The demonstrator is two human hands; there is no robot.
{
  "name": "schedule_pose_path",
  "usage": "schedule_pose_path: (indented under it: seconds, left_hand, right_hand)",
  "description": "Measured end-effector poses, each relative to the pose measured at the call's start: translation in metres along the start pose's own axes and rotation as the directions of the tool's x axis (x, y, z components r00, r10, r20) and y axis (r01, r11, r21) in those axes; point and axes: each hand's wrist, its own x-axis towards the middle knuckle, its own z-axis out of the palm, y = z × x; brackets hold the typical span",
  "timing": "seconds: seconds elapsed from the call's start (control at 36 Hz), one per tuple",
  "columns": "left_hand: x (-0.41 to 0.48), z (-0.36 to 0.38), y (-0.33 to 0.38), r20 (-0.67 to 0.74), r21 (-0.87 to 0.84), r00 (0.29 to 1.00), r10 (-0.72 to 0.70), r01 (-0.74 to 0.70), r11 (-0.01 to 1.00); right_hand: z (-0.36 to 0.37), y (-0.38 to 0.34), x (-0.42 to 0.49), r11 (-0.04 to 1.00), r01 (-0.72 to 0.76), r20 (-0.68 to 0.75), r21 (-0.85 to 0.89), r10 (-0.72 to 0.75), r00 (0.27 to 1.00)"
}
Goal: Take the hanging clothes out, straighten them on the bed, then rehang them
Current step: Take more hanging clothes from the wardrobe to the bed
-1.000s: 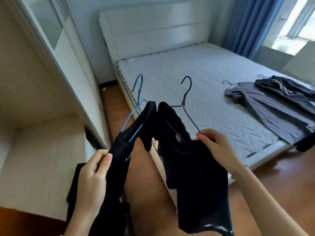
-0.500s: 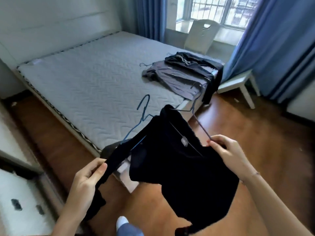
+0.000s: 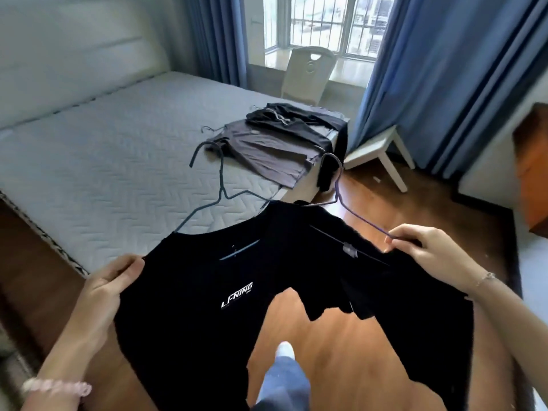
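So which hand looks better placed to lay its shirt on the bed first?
Probably the left hand: its logo shirt hangs beside the bed, while the right hand, pinching a purple hanger, is over wooden floor.

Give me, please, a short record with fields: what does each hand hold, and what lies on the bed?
left hand: grips shoulder of black logo T-shirt on blue hanger
right hand: pinches purple hanger carrying second black shirt
bed: grey shirt and black garment lie at one corner
held shirts: in the air, not yet on bed
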Motion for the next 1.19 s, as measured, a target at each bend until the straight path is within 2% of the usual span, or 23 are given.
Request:
schedule_pose_path:
  seconds: [0.08, 0.14, 0.19, 0.28, 0.33, 0.39, 0.47, 0.53, 0.61, 0.69, 0.81, 1.0, 1.11, 1.19]
  left_hand:
    - [0.042, 0.005, -0.017, -0.003, 0.083, 1.000, 0.002, -0.001, 0.997]
    - [0.073, 0.007, -0.031, -0.024, 0.208, 0.998, 0.051, -0.045, 0.977]
    - [0.092, 0.013, -0.037, -0.045, 0.328, 0.995, 0.094, -0.074, 0.942]
    - [0.128, 0.011, -0.051, -0.141, 0.448, 0.984, 0.106, -0.032, 0.893]
    - [0.151, 0.003, -0.059, -0.185, 0.551, 0.969, 0.163, -0.035, 0.834]
    - [0.173, -0.009, -0.065, -0.261, 0.622, 0.949, 0.178, 0.025, 0.783]
    - [0.199, -0.025, -0.074, -0.390, 0.641, 0.907, 0.162, 0.141, 0.755]
    - [0.214, -0.032, -0.071, -0.450, 0.625, 0.879, 0.160, 0.182, 0.759]
    - [0.240, -0.037, -0.064, -0.526, 0.531, 0.830, 0.184, 0.152, 0.833]
    - [0.268, -0.048, -0.069, -0.615, 0.408, 0.782, 0.106, 0.201, 0.891]
    - [0.305, -0.064, -0.081, -0.723, 0.322, 0.691, 0.007, 0.328, 0.888]
    - [0.374, -0.094, -0.084, -0.815, 0.173, 0.568, -0.114, 0.426, 0.888]
    - [0.405, -0.121, -0.105, -0.858, 0.114, 0.491, -0.150, 0.466, 0.877]
    - [0.427, -0.142, -0.130, -0.878, 0.060, 0.435, -0.199, 0.513, 0.857]
  right_hand:
    - [-0.003, 0.002, 0.053, 0.999, 0.011, 0.006, -0.035, -0.010, 1.000]
    - [-0.002, 0.001, 0.097, 0.997, 0.034, 0.011, -0.073, -0.033, 0.999]
    - [0.000, 0.000, 0.129, 0.995, 0.034, 0.000, -0.099, -0.034, 0.999]
    - [0.010, -0.011, 0.193, 0.990, 0.034, 0.016, -0.140, -0.032, 0.999]
    - [0.019, -0.022, 0.233, 0.986, 0.058, 0.031, -0.157, -0.054, 0.998]
    - [0.029, -0.034, 0.271, 0.980, 0.098, 0.029, -0.173, -0.095, 0.995]
    - [0.043, -0.052, 0.323, 0.973, 0.135, -0.016, -0.187, -0.141, 0.990]
    - [0.054, -0.065, 0.356, 0.963, 0.189, -0.051, -0.193, -0.202, 0.978]
    - [0.070, -0.085, 0.411, 0.940, 0.290, -0.069, -0.178, -0.306, 0.950]
    - [0.089, -0.110, 0.471, 0.914, 0.384, -0.007, -0.129, -0.388, 0.922]
    - [0.125, -0.143, 0.555, 0.890, 0.449, 0.079, -0.083, -0.443, 0.893]
    - [0.200, -0.205, 0.691, 0.902, 0.431, 0.227, 0.008, -0.422, 0.878]
    - [0.258, -0.230, 0.758, 0.910, 0.408, 0.316, 0.074, -0.409, 0.856]
    - [0.304, -0.242, 0.793, 0.925, 0.376, 0.376, 0.053, -0.367, 0.851]
